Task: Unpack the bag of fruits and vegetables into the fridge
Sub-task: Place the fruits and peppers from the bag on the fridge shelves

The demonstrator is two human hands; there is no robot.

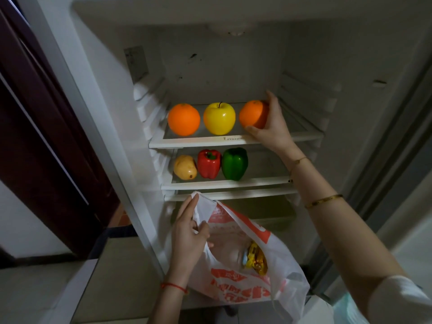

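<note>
Plastic bag (pixel 245 277), white with orange print, hangs nearest the camera in front of the open fridge (pixel 93 73); the left hand (pixel 189 232) pinches its upper edge with curled fingers, and a yellow wrapped packet (pixel 256 258) shows inside, just right of that hand. Above and beyond the left hand, the lower shelf (pixel 224 183) carries a yellow mango (pixel 185 170), a red bell pepper (pixel 209 163) and a green bell pepper (pixel 234 163) in a row, left to right. Farther up, on the upper shelf (pixel 203 142), the right hand (pixel 271 123) wraps thumb and fingers round an orange (pixel 252 114) resting there. Just left of that hand sits a yellow apple (pixel 219 118), and left of it a second orange (pixel 184 119).
</note>
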